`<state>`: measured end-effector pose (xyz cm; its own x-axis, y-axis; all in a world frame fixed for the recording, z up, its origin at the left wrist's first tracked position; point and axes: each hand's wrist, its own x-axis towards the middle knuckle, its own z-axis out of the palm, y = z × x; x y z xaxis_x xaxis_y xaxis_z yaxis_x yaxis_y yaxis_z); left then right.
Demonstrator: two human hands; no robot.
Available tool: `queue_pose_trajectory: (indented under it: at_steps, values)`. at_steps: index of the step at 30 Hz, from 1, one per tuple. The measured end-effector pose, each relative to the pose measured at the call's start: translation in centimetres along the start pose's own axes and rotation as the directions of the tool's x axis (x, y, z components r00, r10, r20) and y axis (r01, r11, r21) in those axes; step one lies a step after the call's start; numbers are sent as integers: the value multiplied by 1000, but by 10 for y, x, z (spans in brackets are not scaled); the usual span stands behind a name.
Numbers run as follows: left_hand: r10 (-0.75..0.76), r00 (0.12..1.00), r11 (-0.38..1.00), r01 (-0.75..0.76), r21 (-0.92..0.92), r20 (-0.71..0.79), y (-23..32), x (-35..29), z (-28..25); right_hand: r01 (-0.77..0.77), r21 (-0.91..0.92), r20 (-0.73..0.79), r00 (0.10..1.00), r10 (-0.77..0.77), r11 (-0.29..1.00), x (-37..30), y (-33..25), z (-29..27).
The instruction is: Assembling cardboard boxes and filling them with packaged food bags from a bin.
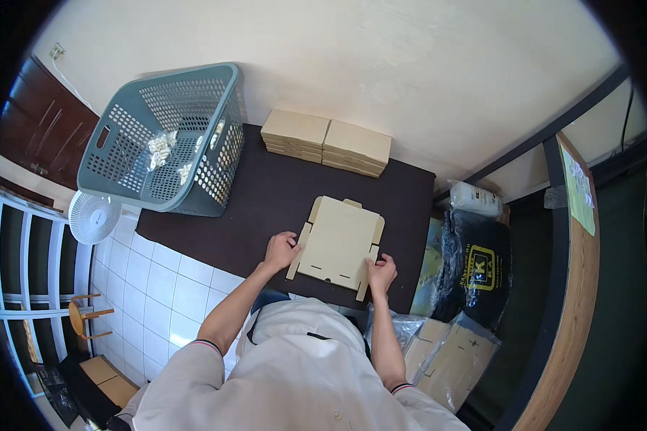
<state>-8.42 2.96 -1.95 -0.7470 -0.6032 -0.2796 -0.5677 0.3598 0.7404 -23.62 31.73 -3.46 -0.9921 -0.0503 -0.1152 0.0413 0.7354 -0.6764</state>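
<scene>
A tan cardboard mailer box (338,241), partly folded, lies on the dark brown tabletop (266,187). Its lid panel faces up, with tabs at the far end and narrow flaps along both sides. My left hand (282,251) has its fingers bent around the box's left side flap. On the opposite edge my right hand (382,274) pinches the right side flap near the front corner, thumb toward the panel. Parts of the fingertips on both hands are hidden by the cardboard or too small to make out.
Flat folded boxes (327,141) stand in two stacks against the wall. A grey-green plastic basket (216,169) holding a few whitish pieces sits at the table's left end. Plastic-wrapped cardboard (456,363) and a black bag (485,262) lie right of the table; a white fan (95,218) stands left.
</scene>
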Motion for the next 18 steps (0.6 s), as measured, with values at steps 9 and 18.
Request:
queue_pose_trajectory:
  at_steps: [9, 18]
  values:
    - [77, 993, 991, -67, -118, 88, -5, 54, 10, -58, 144, 203, 979, 28, 988, 26, -3, -5]
    - [211, 877, 961, -266, 72, 431, -3, 76, -20, -57, 110, 596, 803, -20, 992, 65, -7, -23]
